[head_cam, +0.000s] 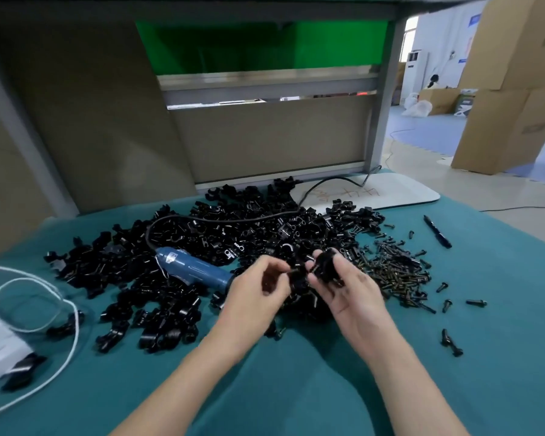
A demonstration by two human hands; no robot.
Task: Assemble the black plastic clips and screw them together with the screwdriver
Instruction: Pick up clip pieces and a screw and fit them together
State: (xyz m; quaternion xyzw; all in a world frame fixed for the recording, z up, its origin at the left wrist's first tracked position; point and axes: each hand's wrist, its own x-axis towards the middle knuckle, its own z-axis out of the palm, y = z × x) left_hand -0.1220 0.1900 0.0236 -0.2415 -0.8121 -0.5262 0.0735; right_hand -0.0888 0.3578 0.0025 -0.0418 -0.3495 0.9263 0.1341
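Black plastic clip [325, 265] sits gripped in the right hand [346, 287], fingers curled round it, while the left hand [255, 287] pinches what looks like a screw [291, 270] just beside it, so the step is prob. seating the screw in the clip. Nxt move calls for lining screw w/ hole, then freeing the left hand for the blue electric screwdriver [192, 268], which lies on the clip pile [233, 228] just left of that hand; loose screws [397, 272] lie just right of the right hand.
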